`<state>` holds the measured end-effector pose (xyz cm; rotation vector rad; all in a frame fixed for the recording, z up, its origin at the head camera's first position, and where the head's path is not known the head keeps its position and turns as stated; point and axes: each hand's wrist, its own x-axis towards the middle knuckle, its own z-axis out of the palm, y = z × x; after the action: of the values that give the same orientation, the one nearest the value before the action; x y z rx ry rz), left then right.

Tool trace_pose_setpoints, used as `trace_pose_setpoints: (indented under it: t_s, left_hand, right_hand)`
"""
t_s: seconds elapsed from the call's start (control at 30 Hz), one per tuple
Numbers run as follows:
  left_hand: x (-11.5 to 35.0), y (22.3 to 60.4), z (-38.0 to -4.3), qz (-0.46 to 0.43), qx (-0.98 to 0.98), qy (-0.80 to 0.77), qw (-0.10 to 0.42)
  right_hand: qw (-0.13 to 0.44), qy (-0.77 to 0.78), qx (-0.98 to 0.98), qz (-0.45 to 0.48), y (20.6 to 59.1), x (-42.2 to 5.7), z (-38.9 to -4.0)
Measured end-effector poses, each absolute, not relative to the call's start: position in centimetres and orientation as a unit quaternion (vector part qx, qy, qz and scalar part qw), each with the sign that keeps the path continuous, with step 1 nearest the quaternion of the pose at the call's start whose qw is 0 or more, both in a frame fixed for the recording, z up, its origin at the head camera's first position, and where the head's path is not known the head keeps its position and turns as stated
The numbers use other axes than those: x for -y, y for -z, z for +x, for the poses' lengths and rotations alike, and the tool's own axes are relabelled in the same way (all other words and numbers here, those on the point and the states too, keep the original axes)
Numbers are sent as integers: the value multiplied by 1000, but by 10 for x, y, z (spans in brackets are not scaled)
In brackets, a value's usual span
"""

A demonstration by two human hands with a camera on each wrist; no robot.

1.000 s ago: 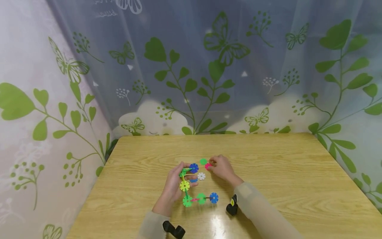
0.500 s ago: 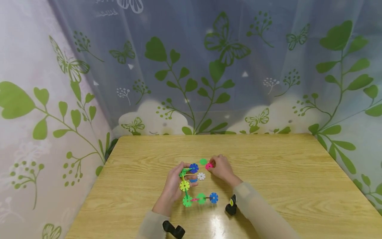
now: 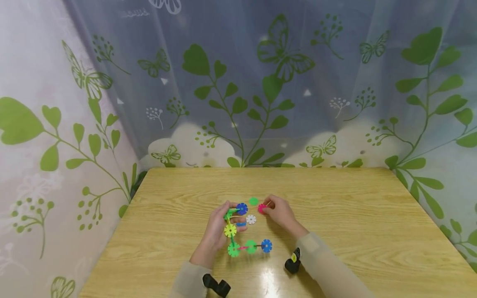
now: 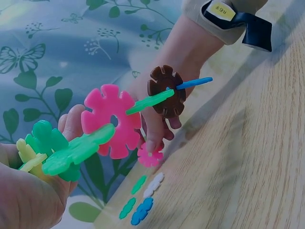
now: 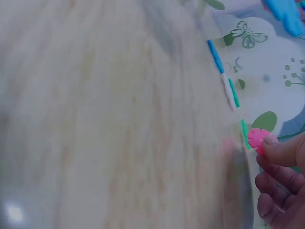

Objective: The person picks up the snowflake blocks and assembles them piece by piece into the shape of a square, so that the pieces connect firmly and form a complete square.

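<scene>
My left hand grips a bent chain of interlocking snowflake discs near one end, at its green and yellow pieces. From there the chain runs through a yellow disc and green ones to a blue disc. The left wrist view shows a pink disc and a brown disc in it, seen nearly face-on. A loose pink snowflake disc is pinched between thumb and fingers of my right hand, its slotted rim sticking out in the right wrist view.
Loose discs lie on the wooden table between the hands: a white one, a green one and a blue one partly behind the left fingers. A second green disc shows in the left wrist view. Printed curtains stand behind the table.
The right hand has drawn the pink disc slightly to the right, away from the loose green disc, and more of its face shows. The left hand and chain have stayed nearly still.
</scene>
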<state>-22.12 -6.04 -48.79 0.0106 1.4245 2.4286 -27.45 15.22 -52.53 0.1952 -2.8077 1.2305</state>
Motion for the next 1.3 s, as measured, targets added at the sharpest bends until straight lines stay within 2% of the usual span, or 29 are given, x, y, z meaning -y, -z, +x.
trace_pose_setpoints:
  t_s: [0.7, 1.13, 1.3]
  left_hand:
    - [57, 488, -223, 7, -515, -843, 156]
    - [54, 486, -221, 2, -509, -847, 154]
    - [53, 486, -221, -1, -510, -846, 154]
  right_hand:
    - [53, -558, 821, 106, 492, -148, -245]
    - [56, -601, 788, 120, 482, -141, -234]
    - [58, -611, 779, 131, 466, -137, -224]
